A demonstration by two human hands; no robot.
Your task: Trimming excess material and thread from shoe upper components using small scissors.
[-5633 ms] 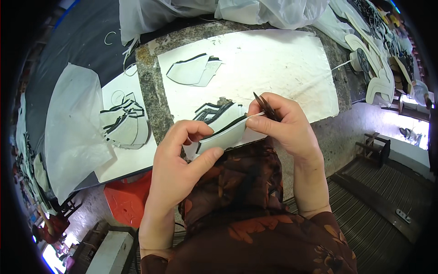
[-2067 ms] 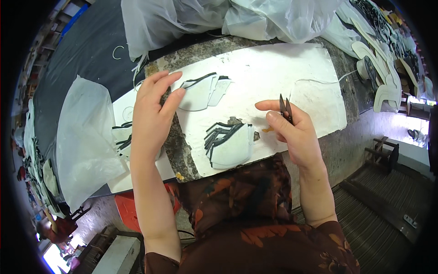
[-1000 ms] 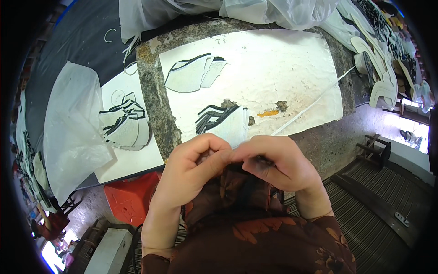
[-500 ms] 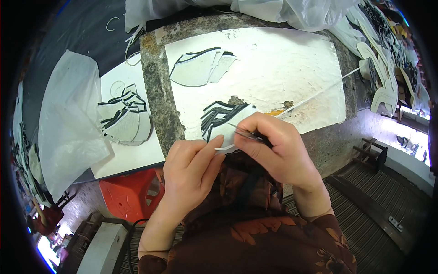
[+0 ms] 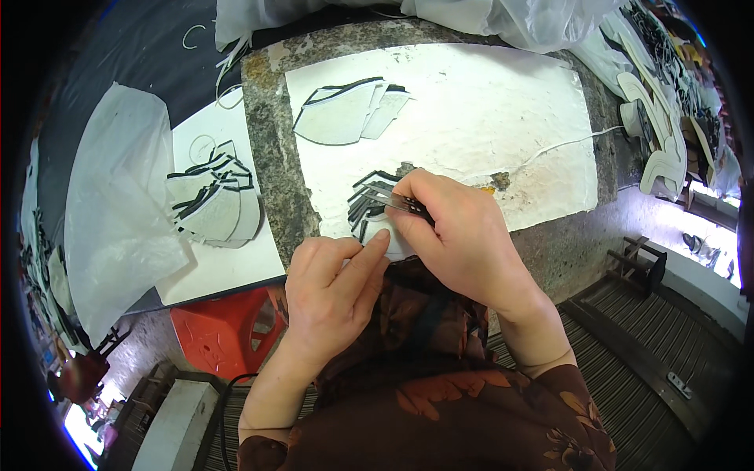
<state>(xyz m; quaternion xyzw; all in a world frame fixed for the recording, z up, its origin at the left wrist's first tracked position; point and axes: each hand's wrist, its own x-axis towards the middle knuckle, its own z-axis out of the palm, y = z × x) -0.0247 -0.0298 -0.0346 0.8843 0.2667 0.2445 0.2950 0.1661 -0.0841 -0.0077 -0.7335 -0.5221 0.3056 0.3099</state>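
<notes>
Right hand grips slim tweezers pointing left across the desk, left hand pinching a white cut piece.

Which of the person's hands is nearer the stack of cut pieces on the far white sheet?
Right. The right hand lies just below that stack; the left hand sits lower still.

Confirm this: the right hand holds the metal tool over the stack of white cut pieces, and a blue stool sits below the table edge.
Not quite. The stool is red, as the head view shows. The right hand does hold the metal tool over the stack of white cut pieces.
</notes>
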